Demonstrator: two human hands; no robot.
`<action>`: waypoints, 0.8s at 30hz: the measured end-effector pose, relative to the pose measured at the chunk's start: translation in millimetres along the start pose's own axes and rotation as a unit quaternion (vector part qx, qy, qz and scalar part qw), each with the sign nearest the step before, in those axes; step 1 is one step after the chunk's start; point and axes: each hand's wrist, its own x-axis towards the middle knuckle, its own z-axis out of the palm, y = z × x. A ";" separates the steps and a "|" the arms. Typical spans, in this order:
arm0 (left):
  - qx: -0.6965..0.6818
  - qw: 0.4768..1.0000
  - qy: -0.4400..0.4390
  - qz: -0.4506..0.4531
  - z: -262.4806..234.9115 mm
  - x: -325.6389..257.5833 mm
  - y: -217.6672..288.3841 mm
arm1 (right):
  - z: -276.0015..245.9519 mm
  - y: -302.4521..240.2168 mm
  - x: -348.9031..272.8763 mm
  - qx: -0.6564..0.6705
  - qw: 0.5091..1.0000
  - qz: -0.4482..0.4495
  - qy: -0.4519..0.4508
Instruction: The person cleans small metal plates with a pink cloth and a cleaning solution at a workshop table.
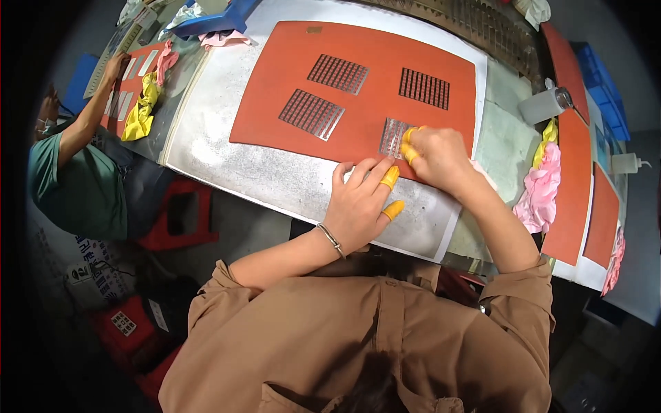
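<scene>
My left hand [359,203] lies at the near edge of an orange-red mat [258,110], fingers stretched out and apart, with yellow finger cots on the thumb and one finger. A small white patch shows beside its fingers; I cannot make out what it is. My right hand [441,157] is closed, its fingertips in yellow cots pressed down at a slotted metal sheet [392,134] near the mat's front edge. What its fingers hold, if anything, is hidden. Farther back on the mat lie three similar sheets: a left one [311,113], a far one [337,73] and a right one [424,88].
The mat rests on a white speckled board [220,148]. At right stand a squeeze bottle [547,105], a pink cloth [540,189] and more orange mats [568,213]. At left, another person's arm [86,124] works near a yellow cloth [142,110]; a red stool [175,220] stands below.
</scene>
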 end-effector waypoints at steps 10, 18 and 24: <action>0.015 1.000 0.004 0.004 0.5 0.6 0.0 | -0.2 2.1 2.3 0.011 0.999 -0.036 -0.032; 0.010 1.000 0.002 -0.003 -0.6 0.3 1.2 | -7.0 18.1 10.5 -0.041 0.999 -0.025 -0.001; 0.017 1.000 -0.002 0.011 -0.1 0.3 -1.0 | 1.3 1.3 -10.2 -0.023 1.000 -0.017 -0.004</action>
